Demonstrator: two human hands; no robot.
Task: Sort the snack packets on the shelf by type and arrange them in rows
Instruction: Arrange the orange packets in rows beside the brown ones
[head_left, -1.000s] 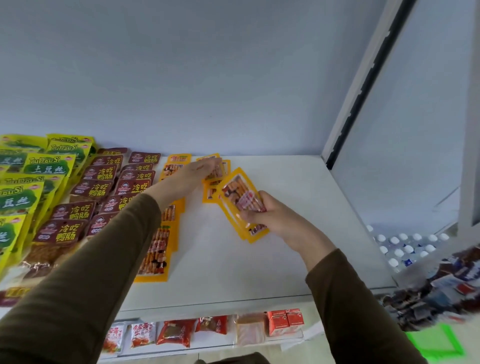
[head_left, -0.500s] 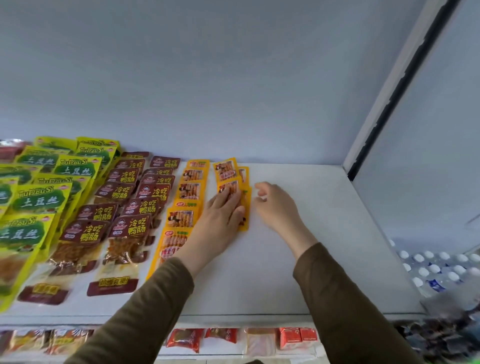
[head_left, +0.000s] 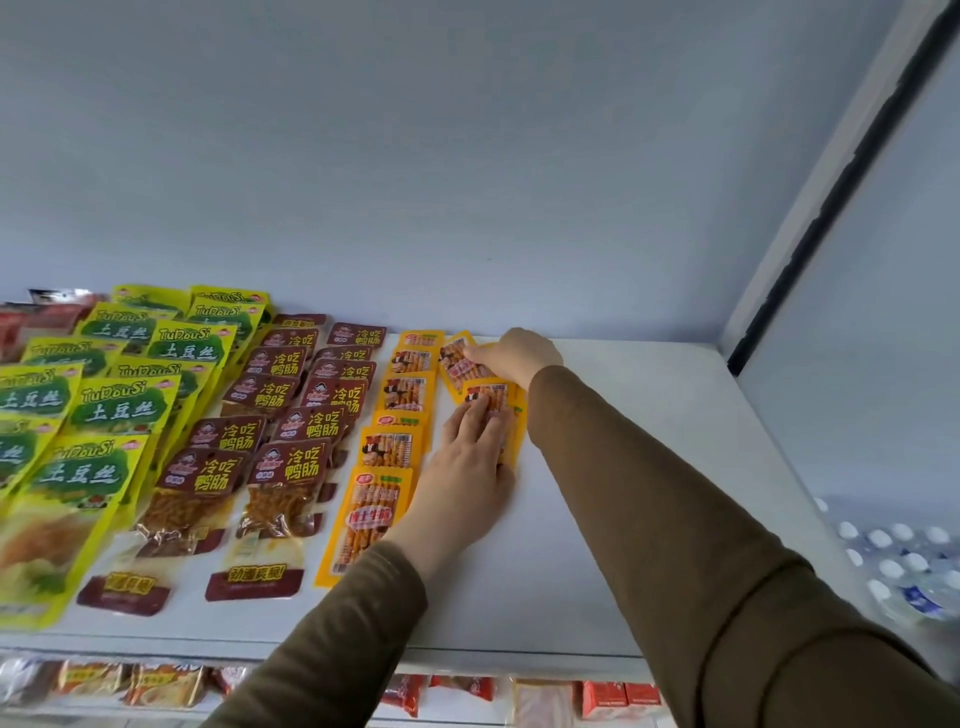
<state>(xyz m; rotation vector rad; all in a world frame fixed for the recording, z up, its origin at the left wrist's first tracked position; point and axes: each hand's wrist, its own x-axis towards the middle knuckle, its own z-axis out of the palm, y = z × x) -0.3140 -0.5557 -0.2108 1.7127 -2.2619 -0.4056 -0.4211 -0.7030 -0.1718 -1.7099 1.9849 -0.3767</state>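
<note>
On the white shelf, the left hand presses spread fingers on one orange packet, while the right hand at twelve o'clock pinches another orange packet.

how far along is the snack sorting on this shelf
Mostly done, it seems. Done: green-yellow packets, brown packets and one full orange row lie in rows. In hand: a second orange row; the left hand presses flat on one packet, the right hand places the tilted back packet. Left: straightening it and extending the row forward.
</note>
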